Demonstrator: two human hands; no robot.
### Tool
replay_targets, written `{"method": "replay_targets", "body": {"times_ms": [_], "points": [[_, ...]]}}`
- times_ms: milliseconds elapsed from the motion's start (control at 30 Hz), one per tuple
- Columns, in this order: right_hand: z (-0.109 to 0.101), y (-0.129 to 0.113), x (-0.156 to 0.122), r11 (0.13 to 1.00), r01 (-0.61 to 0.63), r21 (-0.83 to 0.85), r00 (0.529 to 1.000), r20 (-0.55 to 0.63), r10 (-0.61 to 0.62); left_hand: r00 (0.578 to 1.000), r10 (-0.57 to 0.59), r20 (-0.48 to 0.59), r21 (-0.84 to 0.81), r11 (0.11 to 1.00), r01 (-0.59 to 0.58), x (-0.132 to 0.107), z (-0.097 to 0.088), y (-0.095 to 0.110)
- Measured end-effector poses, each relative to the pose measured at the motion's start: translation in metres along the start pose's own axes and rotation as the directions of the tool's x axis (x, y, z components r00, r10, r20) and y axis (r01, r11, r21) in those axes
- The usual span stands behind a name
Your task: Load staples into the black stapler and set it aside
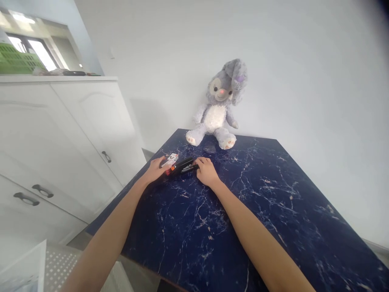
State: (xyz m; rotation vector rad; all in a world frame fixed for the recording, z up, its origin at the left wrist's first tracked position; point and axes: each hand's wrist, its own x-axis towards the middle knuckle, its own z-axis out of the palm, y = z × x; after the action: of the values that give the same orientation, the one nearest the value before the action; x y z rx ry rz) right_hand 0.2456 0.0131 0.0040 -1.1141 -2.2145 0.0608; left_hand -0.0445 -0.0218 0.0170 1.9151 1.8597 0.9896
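Note:
A black stapler-like object (182, 165) with an orange patch at its left end lies on the blue marbled table, between my two hands. My left hand (154, 170) is at a small white box (172, 158) with dark print and red marks, its thumb and fingers on either side of the box. The box touches or nearly touches the left end of the black object. My right hand (207, 172) has its fingers curled at the right end of the black object. Its fingertips are partly hidden, and the grip shows only in part.
A grey and white plush rabbit (215, 115) sits at the table's back edge against the wall. A small dark item (209, 149) lies between its feet. White cabinets (91, 117) stand at left, with a green basket (18, 59) on top. The marbled table (261, 202) extends right.

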Motion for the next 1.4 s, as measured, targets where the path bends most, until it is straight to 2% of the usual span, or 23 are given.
{"method": "replay_targets", "body": {"times_ms": [67,167,200,267,333,433,500,600,700,800,867,933,1000,1100,1167,1233,1333,1400], "points": [[-0.007,0.004,-0.004,0.996,-0.028,-0.085,1.0,-0.007,0.028,0.999,-0.012,0.032,0.119,0.993,0.008,0.001,-0.001,0.0],[-0.014,0.011,-0.006,0.983,-0.064,-0.173,0.998,-0.029,0.06,0.99,0.134,0.048,0.232,0.962,-0.141,0.0,-0.005,0.009],[-0.015,0.013,-0.006,0.983,-0.047,-0.179,0.999,-0.019,0.044,0.982,0.186,0.036,0.25,0.95,-0.189,-0.001,-0.006,0.013],[-0.015,0.016,-0.005,0.987,0.034,-0.156,0.999,0.033,-0.03,0.975,0.22,-0.015,0.258,0.943,-0.208,-0.003,-0.008,0.022],[-0.014,0.018,-0.004,0.988,0.101,-0.119,0.993,0.079,-0.092,0.981,0.169,-0.094,0.196,0.969,-0.148,-0.005,-0.009,0.028],[-0.013,0.018,-0.003,0.986,0.143,-0.085,0.986,0.097,-0.134,0.968,0.016,-0.251,0.034,0.999,-0.008,-0.006,-0.009,0.027],[-0.013,0.017,-0.004,0.984,0.167,-0.068,0.981,0.112,-0.159,0.955,-0.077,-0.285,0.019,0.996,0.086,-0.005,-0.007,0.021],[-0.015,0.013,-0.005,0.987,0.131,-0.095,0.986,0.117,-0.12,0.964,-0.11,-0.243,0.197,0.967,0.16,-0.002,-0.003,0.009],[-0.015,0.011,-0.006,0.985,0.056,-0.164,0.996,0.08,-0.043,0.968,-0.01,-0.251,0.334,0.938,0.097,0.0,0.004,0.002],[-0.015,0.011,-0.006,0.982,0.087,-0.168,0.992,0.101,-0.071,0.975,0.114,-0.191,0.365,0.93,-0.037,0.001,0.009,0.002],[-0.014,0.012,-0.006,0.98,0.13,-0.149,0.985,0.132,-0.11,0.978,0.186,-0.094,0.365,0.92,-0.14,0.001,0.007,0.004],[-0.013,0.011,-0.006,0.981,0.121,-0.153,0.986,0.131,-0.101,0.973,0.232,0.017,0.348,0.91,-0.223,-0.001,0.002,0.005],[-0.011,0.008,-0.006,0.981,0.082,-0.179,0.993,0.101,-0.064,0.964,0.25,0.093,0.332,0.905,-0.267,-0.002,-0.005,0.008],[-0.009,0.004,-0.006,0.98,0.045,-0.196,0.998,0.044,-0.037,0.958,0.269,0.099,0.315,0.905,-0.287,-0.004,-0.014,0.015],[-0.008,0.004,-0.005,0.987,0.003,-0.16,1.0,0.001,-0.003,0.966,0.251,0.066,0.265,0.929,-0.26,-0.006,-0.018,0.023],[-0.007,0.007,-0.004,0.995,-0.057,-0.08,0.998,-0.025,0.055,0.984,0.178,-0.023,0.158,0.972,-0.173,-0.008,-0.019,0.03],[-0.009,0.014,-0.002,0.985,-0.147,0.091,0.986,-0.069,0.153,0.985,0.046,-0.165,-0.133,0.989,-0.069,-0.01,-0.015,0.037],[-0.011,0.019,-0.001,0.952,-0.194,0.236,0.962,-0.145,0.232,0.988,-0.012,-0.155,-0.37,0.928,-0.047,-0.011,-0.01,0.04]]}}
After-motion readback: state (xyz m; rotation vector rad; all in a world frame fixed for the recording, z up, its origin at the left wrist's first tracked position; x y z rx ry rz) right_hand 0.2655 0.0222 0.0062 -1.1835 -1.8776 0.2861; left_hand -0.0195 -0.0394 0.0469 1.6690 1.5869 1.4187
